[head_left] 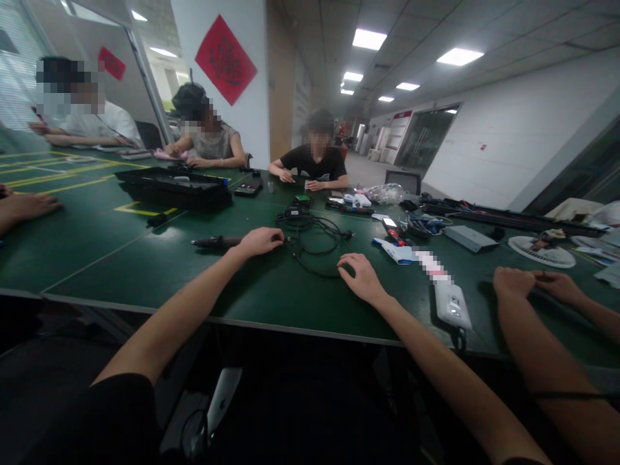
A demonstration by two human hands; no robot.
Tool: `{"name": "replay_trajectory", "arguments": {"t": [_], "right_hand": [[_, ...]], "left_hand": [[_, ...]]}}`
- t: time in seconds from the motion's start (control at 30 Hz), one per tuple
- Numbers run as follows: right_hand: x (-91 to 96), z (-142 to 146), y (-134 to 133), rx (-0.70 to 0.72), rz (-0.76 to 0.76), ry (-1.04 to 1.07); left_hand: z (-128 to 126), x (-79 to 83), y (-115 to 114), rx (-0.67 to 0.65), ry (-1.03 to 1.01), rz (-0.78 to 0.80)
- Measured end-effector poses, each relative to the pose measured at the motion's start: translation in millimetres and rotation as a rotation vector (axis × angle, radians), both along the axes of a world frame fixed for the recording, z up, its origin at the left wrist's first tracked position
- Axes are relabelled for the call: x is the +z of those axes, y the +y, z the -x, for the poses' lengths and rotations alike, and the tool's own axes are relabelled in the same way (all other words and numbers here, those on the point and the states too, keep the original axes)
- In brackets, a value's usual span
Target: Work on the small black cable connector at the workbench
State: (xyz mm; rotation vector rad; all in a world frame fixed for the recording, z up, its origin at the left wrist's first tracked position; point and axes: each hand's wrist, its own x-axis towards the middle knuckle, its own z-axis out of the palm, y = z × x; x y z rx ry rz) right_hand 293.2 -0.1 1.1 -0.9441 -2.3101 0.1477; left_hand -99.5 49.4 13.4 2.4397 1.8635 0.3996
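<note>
A dark electric screwdriver [217,242] lies on the green table with its tip to the left. Over its rear end is my left hand [261,241], fingers curled around it; part of the tool is hidden beneath the hand. To the right, my right hand [361,278] hovers low at the tabletop, its fingers bent and closed on a thin black cable [314,272]. That cable's plug end points toward my left hand. Behind both hands lies a loose coil of black cord [320,226] with a small labelled adapter [292,212].
A long black tray [174,187] stands at back left. At right are a white power strip [451,305], a blue-white packet [394,250], a grey metal box [469,238] and a round white disc [541,251]. Other people's hands [516,283] rest at right, left and across the table.
</note>
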Motion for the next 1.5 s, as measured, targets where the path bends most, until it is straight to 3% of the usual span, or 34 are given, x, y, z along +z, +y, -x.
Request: {"name": "replay_trajectory", "arguments": {"t": [0.17,0.3,0.43,0.63,0.87,1.0,1.1,1.2,1.37,1.43,1.5], "right_hand": [[-1.3,0,1,0.000,0.021,0.017],[-2.0,1,2,0.016,0.031,0.013],[-3.7,1,3,0.023,0.036,0.003],[-6.3,2,4,0.030,0.033,-0.002],[-6.5,2,4,0.036,0.042,-0.007],[-7.2,3,5,0.035,0.042,-0.013],[-7.0,3,5,0.042,0.042,-0.010],[-5.6,4,3,0.046,0.042,-0.007],[-2.8,5,1,0.054,0.031,-0.004],[-2.3,5,1,0.061,0.027,-0.002],[-2.5,4,1,0.069,0.031,-0.003]], "left_hand": [[92,-5.7,-14,0.370,0.038,-0.064],[137,-8.5,-36,0.678,0.149,-0.157],[149,-8.8,-49,0.813,0.174,-0.213],[146,-11.0,-47,0.848,0.227,-0.251],[141,-16.6,-40,0.671,0.266,-0.256],[116,-16.2,-29,0.497,0.223,-0.260],[75,-13.8,-20,0.276,0.172,-0.247],[13,-13.4,-16,-0.044,0.110,-0.116],[-89,-17.6,-34,-0.498,0.045,-0.154],[-109,-17.8,-43,-0.577,0.034,-0.177],[-113,-16.7,-47,-0.579,0.041,-0.187]]}}
